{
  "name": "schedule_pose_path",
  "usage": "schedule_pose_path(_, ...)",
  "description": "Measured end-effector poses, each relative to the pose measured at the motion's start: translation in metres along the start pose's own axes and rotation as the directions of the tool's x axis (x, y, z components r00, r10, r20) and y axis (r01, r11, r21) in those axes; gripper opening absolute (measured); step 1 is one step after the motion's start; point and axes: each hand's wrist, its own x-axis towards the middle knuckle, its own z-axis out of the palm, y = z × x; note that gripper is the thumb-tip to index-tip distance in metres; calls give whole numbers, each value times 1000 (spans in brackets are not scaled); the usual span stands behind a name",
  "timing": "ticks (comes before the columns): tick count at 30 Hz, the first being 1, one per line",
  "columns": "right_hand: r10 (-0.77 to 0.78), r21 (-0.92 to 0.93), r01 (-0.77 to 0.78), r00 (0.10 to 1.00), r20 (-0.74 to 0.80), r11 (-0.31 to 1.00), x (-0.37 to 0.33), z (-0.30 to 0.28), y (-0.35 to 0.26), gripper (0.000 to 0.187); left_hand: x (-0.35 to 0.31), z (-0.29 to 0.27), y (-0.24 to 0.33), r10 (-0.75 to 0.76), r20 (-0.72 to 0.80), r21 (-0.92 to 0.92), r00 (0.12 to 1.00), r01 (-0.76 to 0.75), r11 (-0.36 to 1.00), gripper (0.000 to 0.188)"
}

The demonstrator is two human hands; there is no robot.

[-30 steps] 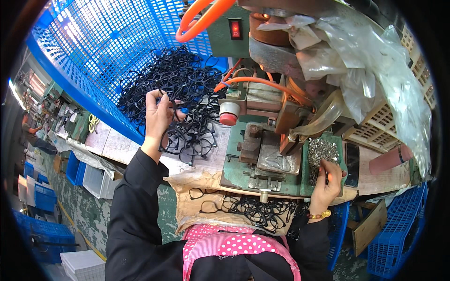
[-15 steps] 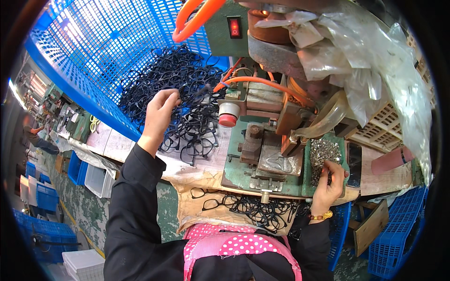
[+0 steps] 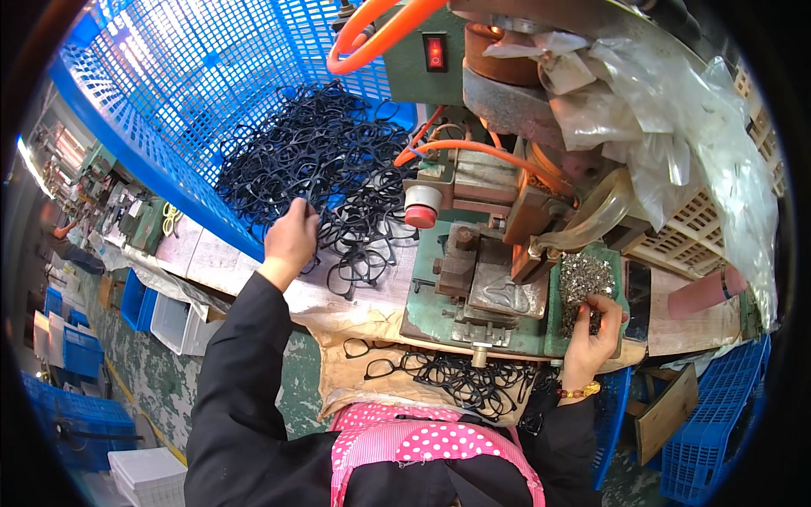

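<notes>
My left hand [image 3: 291, 239] is closed at the near left edge of a heap of dark spectacle frames [image 3: 291, 152]. Its fingertips point down into the frames, and whatever they grip is hidden. On the right, my right hand [image 3: 593, 331] rests over a green tray [image 3: 620, 279] filled with tiny shiny metal parts [image 3: 585, 277]. Thumb and fingers are pinched together among the parts; any piece between them is too small to make out. Between my hands stands a green bench machine with a metal fixture block [image 3: 507, 291]. More black spectacle frames [image 3: 460, 376] lie on brown paper in front of me.
A large blue basket [image 3: 152, 160] tilts behind the heap. Orange hoses [image 3: 473, 145], a red-capped knob [image 3: 420, 217] and a clear curved tube [image 3: 591, 221] crowd the machine. Plastic bags [image 3: 676, 127] hang at right. A pink cylinder [image 3: 708, 291] lies beside a dark phone-like slab [image 3: 638, 296].
My left hand has come down and nearer from over the heap to its near left edge. The right hand stays at the tray of metal parts, fingers still pinched. The view has shifted slightly.
</notes>
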Motion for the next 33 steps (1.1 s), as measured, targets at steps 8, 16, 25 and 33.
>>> schedule_pose_path(8,196,384,-238,970,147,892,10,-4,-47,13,-58,-87,86,-13,263,-886,965,247,391,19)
schedule_pose_path(16,13,589,-191,956,294,785,20,23,-109,29,-90,-114,179,401,-176,-855,899,-341,391,15)
schedule_pose_path(25,213,819,-415,909,357,397,21,27,-142,43,-78,-85,177,224,-212,-948,951,-256,190,13)
schedule_pose_path(33,90,752,-336,933,350,567,25,23,-128,47,-83,-98,192,836,-329,-378,439,-873,309,25)
